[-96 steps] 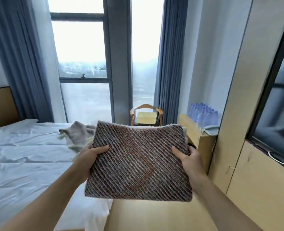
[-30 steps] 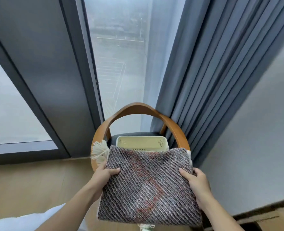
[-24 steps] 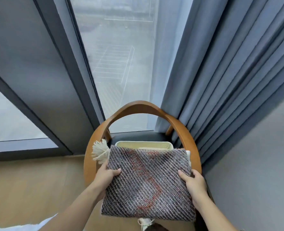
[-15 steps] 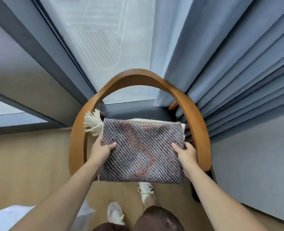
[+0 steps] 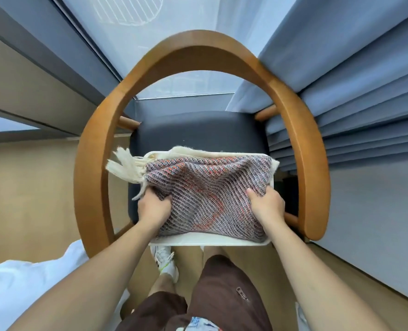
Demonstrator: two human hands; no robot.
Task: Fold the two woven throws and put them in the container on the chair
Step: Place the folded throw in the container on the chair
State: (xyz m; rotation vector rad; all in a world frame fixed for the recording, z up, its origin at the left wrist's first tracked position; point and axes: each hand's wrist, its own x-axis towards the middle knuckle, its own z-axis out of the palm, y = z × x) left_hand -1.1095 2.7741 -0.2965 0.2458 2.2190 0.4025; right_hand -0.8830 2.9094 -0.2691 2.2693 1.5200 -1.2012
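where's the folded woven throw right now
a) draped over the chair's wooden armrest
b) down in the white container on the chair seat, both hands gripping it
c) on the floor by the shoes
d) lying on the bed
b: the woven throw sits inside the rim of the white container on the chair seat, with the left hand and right hand each keeping a grip on a near corner.

Your way in is from above and from the front, where the chair's wooden arm is open. That arm curves round the back and both sides of the bin, so your hands cannot go far sideways. The throw fills the bin to its rim. Your left hand and right hand sit inside the curve. The curtain hangs close on the right. Behind the bin, a strip of dark seat is bare.
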